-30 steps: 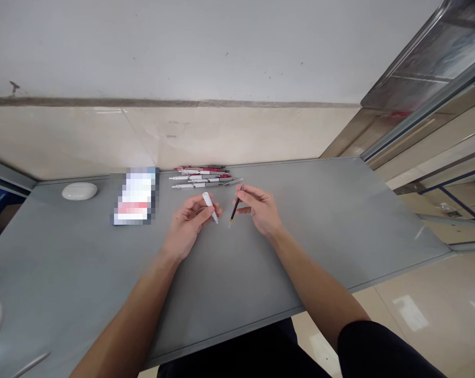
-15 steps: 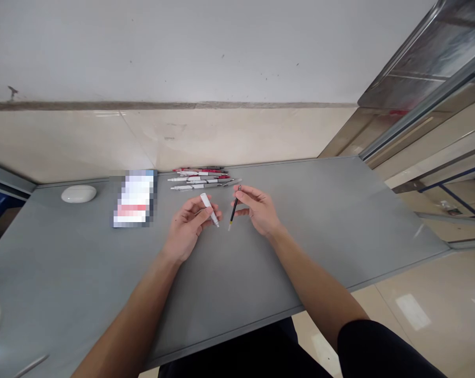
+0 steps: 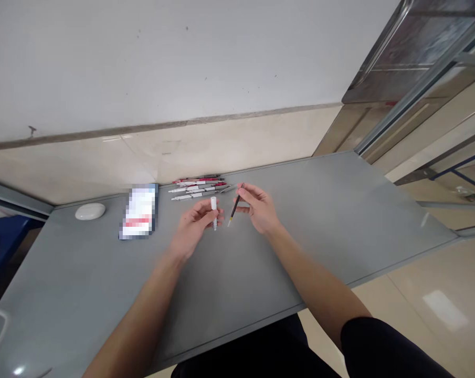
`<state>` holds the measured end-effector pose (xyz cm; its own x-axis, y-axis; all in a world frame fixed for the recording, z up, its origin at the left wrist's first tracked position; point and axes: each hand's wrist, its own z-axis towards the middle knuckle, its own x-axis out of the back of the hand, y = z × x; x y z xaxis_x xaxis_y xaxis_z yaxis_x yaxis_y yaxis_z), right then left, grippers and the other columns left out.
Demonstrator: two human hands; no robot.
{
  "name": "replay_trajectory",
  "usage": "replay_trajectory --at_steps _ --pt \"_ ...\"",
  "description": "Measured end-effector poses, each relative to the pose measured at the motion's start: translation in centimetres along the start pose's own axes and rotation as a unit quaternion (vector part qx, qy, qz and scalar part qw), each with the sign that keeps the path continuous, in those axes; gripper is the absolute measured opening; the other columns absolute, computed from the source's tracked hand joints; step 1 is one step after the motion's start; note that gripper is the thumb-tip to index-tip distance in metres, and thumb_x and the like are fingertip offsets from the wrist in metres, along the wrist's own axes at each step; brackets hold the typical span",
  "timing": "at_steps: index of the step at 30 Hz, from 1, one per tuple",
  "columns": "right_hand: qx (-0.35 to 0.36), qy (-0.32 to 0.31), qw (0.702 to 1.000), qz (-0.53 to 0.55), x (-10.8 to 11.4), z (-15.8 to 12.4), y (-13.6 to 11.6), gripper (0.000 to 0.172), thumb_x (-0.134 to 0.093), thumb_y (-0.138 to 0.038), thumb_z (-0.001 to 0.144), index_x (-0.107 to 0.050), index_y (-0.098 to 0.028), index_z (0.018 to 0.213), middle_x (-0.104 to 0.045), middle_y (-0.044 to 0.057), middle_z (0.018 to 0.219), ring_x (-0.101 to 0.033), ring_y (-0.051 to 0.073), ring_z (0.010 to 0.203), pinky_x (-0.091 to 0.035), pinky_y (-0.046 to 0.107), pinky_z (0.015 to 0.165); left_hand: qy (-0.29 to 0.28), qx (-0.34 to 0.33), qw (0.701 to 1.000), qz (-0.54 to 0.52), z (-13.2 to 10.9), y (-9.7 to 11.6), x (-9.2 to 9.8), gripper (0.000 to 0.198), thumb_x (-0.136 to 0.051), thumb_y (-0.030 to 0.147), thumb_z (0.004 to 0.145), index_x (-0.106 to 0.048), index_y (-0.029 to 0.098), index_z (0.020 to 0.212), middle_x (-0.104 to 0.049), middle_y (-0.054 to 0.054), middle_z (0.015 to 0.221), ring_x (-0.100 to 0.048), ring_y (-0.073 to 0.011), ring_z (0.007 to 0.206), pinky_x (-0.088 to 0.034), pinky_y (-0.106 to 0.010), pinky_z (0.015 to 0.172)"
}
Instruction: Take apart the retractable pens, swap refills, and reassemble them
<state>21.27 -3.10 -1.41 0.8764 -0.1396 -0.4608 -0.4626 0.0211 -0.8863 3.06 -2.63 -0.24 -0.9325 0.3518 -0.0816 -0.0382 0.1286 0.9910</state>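
Note:
Between the thumb and fingers of my left hand (image 3: 196, 226) is a white pen barrel (image 3: 214, 205), held nearly upright over the grey table. My right hand (image 3: 259, 209) pinches a pen refill (image 3: 236, 205) by its upper end. The refill is black with a yellow band low down and a pale tip slanting down to the left. Barrel and refill are apart, with a small gap between them. Behind my hands several pens (image 3: 200, 188) lie in a loose pile, white, grey and red.
On the grey table (image 3: 319, 210) a blurred-out phone-like object (image 3: 138, 212) lies left of the pens. Farther left sits a white rounded case (image 3: 90, 211). The wall (image 3: 221, 139) runs along the table's back edge. A white cable (image 3: 3, 331) shows at lower left.
The white barrel has turned from a slant to nearly upright in my left hand. My right hand keeps hold of the refill, almost unmoved. The camera view has tilted slightly.

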Motion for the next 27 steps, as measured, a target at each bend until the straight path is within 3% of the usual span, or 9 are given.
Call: replay_trajectory --at_steps 7,16,21,27 --pt "0.037 0.055 0.995 0.071 0.8 0.5 -0.7 0.029 -0.074 -0.042 0.068 -0.066 -0.026 0.091 -0.064 -0.004 0.087 -0.062 0.010 0.075 -0.056 0.025 0.065 -0.092 -0.051 0.966 0.235 1.1 1.8 -0.7 0.024 -0.060 0.037 0.082 -0.066 0.021 0.098 -0.066 -0.003 0.089 -0.057 -0.0157 0.076 -0.045 -0.030 0.073" --pt "0.077 0.163 0.978 0.105 1.3 1.1 -0.7 0.027 -0.074 -0.040 0.068 -0.064 -0.026 0.089 -0.065 -0.003 0.090 -0.063 0.010 0.078 -0.056 0.023 0.066 -0.092 -0.078 0.941 0.317 1.1 2.0 -1.4 0.025 -0.056 0.039 0.084 -0.067 0.024 0.100 -0.068 -0.003 0.097 -0.058 -0.0172 0.078 -0.048 -0.031 0.074" --pt "0.083 0.148 0.981 0.095 1.0 0.8 -0.7 0.025 -0.074 -0.039 0.068 -0.065 -0.025 0.087 -0.064 -0.003 0.091 -0.063 0.010 0.077 -0.056 0.025 0.068 -0.096 -0.070 0.941 0.317 0.9 1.7 -1.4 0.025 -0.055 0.040 0.085 -0.067 0.024 0.100 -0.068 -0.002 0.097 -0.059 -0.0172 0.078 -0.048 -0.032 0.075" --pt "0.086 0.087 0.992 0.016 0.1 0.0 -0.1 0.021 -0.076 -0.037 0.067 -0.069 -0.024 0.082 -0.065 -0.002 0.086 -0.065 0.012 0.074 -0.058 0.031 0.072 -0.093 -0.037 0.951 0.293 0.5 1.6 -1.4 0.027 -0.054 0.040 0.085 -0.067 0.024 0.103 -0.068 -0.002 0.095 -0.059 -0.0166 0.079 -0.048 -0.031 0.074"
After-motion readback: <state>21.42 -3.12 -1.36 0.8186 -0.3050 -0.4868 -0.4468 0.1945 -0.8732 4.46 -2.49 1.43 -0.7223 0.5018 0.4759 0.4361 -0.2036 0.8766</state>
